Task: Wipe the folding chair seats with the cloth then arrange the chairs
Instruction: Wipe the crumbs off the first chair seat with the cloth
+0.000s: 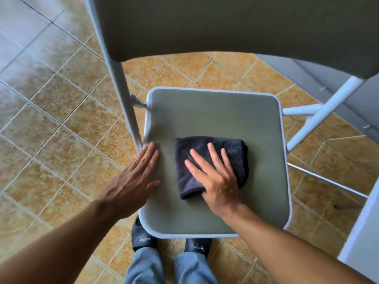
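Folding chair seat (215, 111) unfolded, level. Dark cloth (207, 160) lies folded mid-seat. Right hand (217, 181) flat on cloth, fingers spread, pressing down. Left hand (135, 179) flat, fingers together, on the seat's left edge.

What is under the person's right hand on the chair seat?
The right hand lies flat, fingers spread, on a folded dark cloth, which rests on the grey-green seat. The seat beneath the cloth is covered, so its state there cannot be seen.
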